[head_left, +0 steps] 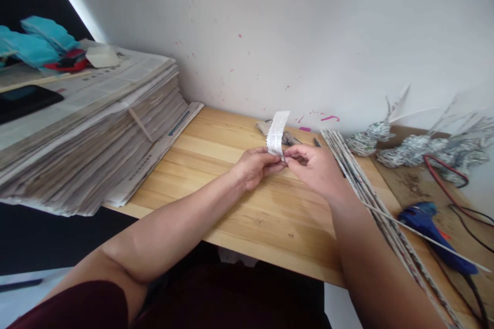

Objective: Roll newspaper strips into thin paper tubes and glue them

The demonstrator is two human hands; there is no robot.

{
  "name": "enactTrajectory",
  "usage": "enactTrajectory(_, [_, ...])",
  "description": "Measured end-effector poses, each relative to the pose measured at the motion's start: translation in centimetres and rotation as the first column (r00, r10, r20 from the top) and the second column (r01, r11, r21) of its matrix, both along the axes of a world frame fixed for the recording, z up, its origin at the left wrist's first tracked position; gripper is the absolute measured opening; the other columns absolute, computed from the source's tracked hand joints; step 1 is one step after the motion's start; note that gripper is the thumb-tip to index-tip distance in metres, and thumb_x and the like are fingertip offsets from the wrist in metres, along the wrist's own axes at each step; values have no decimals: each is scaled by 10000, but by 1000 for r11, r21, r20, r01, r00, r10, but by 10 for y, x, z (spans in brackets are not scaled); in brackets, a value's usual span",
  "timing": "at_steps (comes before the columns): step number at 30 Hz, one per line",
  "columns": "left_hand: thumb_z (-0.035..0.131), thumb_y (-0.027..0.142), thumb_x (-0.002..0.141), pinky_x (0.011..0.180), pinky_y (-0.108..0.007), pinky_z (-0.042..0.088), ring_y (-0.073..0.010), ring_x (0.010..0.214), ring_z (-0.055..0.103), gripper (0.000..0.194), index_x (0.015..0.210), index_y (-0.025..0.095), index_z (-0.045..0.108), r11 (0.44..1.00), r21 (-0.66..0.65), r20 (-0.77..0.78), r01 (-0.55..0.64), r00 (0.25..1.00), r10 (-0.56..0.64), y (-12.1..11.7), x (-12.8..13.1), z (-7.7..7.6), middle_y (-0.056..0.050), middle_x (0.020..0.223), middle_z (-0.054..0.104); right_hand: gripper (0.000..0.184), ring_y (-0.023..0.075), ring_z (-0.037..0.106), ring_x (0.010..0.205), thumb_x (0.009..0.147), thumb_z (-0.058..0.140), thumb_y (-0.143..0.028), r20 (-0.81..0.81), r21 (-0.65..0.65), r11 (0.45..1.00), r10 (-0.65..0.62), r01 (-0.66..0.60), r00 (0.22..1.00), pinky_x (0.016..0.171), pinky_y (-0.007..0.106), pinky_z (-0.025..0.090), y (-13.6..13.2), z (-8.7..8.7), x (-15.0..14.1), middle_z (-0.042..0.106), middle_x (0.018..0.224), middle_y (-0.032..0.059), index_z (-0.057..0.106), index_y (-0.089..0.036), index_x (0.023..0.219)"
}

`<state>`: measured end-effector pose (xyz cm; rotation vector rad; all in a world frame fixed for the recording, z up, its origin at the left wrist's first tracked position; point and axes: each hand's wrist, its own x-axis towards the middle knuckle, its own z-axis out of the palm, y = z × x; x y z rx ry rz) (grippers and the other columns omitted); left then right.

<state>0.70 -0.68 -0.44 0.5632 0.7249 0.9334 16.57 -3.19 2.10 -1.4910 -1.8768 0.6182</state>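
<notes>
Both of my hands meet over the middle of the wooden table (231,216). Between them stands a printed newspaper strip (277,131), its free end curving upward and its lower end pinched in the fingers. My left hand (258,167) is closed on the strip's lower edge. The thumb and fingers of my right hand (309,164) pinch the same end from the other side. Behind the strip lies a crumpled greyish cloth-like thing (264,126), partly hidden. A bundle of rolled newspaper sticks (358,185) runs along the table beside my right forearm.
A tall newspaper stack (116,139) fills the left side, with a phone (31,102) and a blue plastic package (50,36) on top. At right are a blue glue gun (432,231) with its cord and woven newspaper shapes (420,149). The white wall (270,25) closes the back.
</notes>
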Motion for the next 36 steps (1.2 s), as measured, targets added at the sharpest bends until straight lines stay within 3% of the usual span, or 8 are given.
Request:
enactTrajectory(13, [499, -57, 816, 655, -217, 592, -170, 675, 715, 196, 765, 39, 663, 998, -70, -95, -4, 996, -3, 6, -6, 9, -130, 753, 713, 195, 192, 709, 790, 810, 595, -195, -5, 18, 999, 43, -43, 999, 738, 320, 553, -1, 0, 0, 764, 920, 44, 747, -194, 932])
enactTrajectory(21, [496, -83, 821, 829, -200, 563, -155, 810, 722, 228, 847, 12, 701, 994, -20, 5, 109, 994, -109, 6, -11, 12, -156, 880, 729, 166, 181, 678, 713, 807, 611, -238, -29, 11, 1000, -11, 11, 1000, 669, 306, 522, 0, 4, 5, 750, 837, 35, 743, -197, 898])
enactTrajectory(30, [556, -45, 832, 804, -242, 581, -157, 757, 723, 189, 928, 52, 686, 997, 42, 39, 65, 997, -67, 6, -9, -3, -117, 842, 732, 196, 175, 668, 698, 802, 617, -250, -133, -115, 993, -1, -14, 991, 632, 298, 531, -1, 7, 8, 729, 782, 42, 733, -180, 943])
enactTrajectory(36, [626, -26, 799, 786, -257, 580, -164, 725, 712, 79, 850, 12, 673, 999, 29, 38, 43, 998, -44, 7, -7, -3, -134, 811, 711, 212, 168, 681, 716, 812, 625, -252, -208, -160, 986, 15, -49, 978, 635, 292, 546, 0, 6, 9, 729, 809, 55, 717, -167, 984])
